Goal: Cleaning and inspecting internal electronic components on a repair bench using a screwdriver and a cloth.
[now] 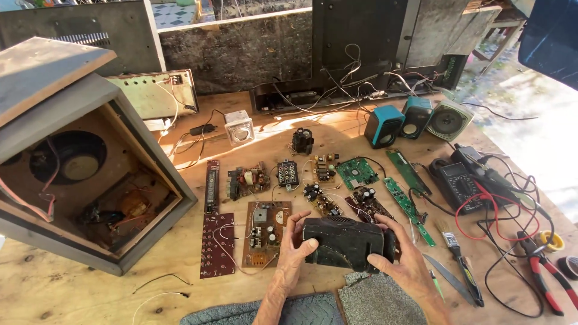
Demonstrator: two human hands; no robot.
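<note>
My hands, left (pixel 295 250) and right (pixel 400 259), clamp the ends of the black speaker housing (pixel 343 242), low centre above the counter (pixel 72 289). It seems rigid, light plastic; end grips feel safest.

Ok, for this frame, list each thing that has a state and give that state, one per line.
black speaker casing: held off the bench by both hands
left hand: gripping the casing's left end
right hand: gripping the casing's right end
wooden speaker cabinet: on its side, open, insides exposed
circuit boards: bare, laid flat
multimeter: lying flat, leads attached
red-handled pliers: lying flat
</note>
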